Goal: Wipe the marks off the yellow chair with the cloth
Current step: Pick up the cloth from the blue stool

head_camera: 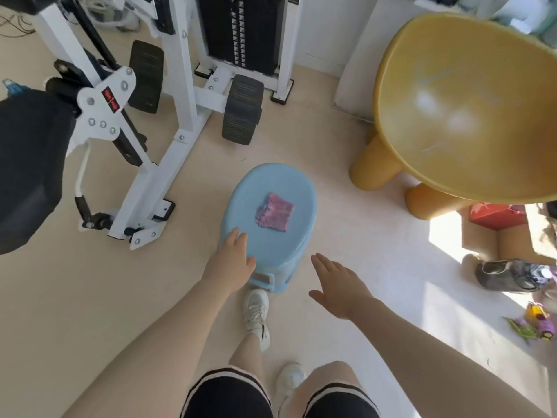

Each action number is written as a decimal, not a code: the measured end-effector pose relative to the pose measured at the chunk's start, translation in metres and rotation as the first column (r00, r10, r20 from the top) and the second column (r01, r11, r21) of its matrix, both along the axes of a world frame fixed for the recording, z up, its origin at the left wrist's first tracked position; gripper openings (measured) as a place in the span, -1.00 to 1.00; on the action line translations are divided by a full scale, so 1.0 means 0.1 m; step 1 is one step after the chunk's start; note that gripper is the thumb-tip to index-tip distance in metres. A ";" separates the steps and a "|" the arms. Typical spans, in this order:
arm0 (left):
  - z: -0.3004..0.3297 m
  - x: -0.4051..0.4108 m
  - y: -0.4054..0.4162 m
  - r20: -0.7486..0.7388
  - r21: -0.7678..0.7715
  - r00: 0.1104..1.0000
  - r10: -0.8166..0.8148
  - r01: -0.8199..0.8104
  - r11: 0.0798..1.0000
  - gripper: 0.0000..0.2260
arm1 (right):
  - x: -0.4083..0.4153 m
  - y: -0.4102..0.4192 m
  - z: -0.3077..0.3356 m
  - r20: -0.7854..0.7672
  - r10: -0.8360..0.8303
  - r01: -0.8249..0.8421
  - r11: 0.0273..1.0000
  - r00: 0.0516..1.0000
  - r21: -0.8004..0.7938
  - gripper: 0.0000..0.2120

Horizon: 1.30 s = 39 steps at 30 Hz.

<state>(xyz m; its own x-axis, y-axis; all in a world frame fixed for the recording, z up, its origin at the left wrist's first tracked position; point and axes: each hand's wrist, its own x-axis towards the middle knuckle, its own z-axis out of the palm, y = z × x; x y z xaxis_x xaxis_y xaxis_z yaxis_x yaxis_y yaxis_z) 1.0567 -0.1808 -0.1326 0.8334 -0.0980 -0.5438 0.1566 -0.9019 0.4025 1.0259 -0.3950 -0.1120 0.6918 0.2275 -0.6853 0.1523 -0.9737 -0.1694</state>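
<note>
A folded pink and purple cloth (275, 213) lies on top of a light blue plastic stool (289, 260) in the middle of the floor. The yellow chair (470, 110) stands at the right on thick round legs, with faint scuff marks on its seat. My left hand (233, 256) reaches over the stool's near left edge with fingers straight, short of the cloth. Near the stool's right side my right hand (337, 283) hovers flat with fingers spread, holding nothing.
A white weight machine (180, 95) with black pads fills the left and back. A red box (497, 215), cardboard, a dark bag (509, 274) and a toy (535, 324) lie at the right. My feet in white shoes (257, 315) stand just behind the stool.
</note>
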 end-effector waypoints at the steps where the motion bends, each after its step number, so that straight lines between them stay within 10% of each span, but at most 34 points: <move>1: -0.09 0.14 0.01 0.002 -0.001 1.000 0.004 -0.004 1.000 -0.48 | 0.13 0.03 -0.08 -0.012 -0.007 0.007 1.000 1.000 0.005 -0.34; 11: -1.36 0.96 -0.01 0.024 0.281 0.931 -0.364 0.343 0.896 -0.10 | 1.53 0.47 -1.37 0.057 -0.338 0.321 0.926 0.940 0.198 -0.48; 21: -1.96 1.07 0.06 -0.072 0.277 0.934 -0.351 0.357 0.892 0.16 | 1.94 0.66 -2.12 0.220 -0.069 0.077 0.996 0.973 -0.032 -0.38; 27: -1.57 1.25 -0.03 -0.165 0.201 0.948 -0.272 0.302 0.932 0.04 | 1.70 0.51 -1.73 -0.207 -0.079 0.091 0.994 0.975 0.052 -0.70; 39: 0.33 2.02 -1.25 -0.089 -0.161 0.909 -0.408 0.391 0.906 -0.29 | 2.18 -1.12 0.53 -0.076 -0.472 0.476 0.852 0.878 0.218 -0.41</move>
<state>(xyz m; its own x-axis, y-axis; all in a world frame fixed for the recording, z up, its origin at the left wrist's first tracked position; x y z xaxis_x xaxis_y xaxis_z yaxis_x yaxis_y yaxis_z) 1.2584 -0.3056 -0.0995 0.6391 -0.4897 -0.5930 -0.1515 -0.8361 0.5272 1.2442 -0.5075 -0.0589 0.7421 0.0233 -0.6699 -0.3236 -0.8628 -0.3885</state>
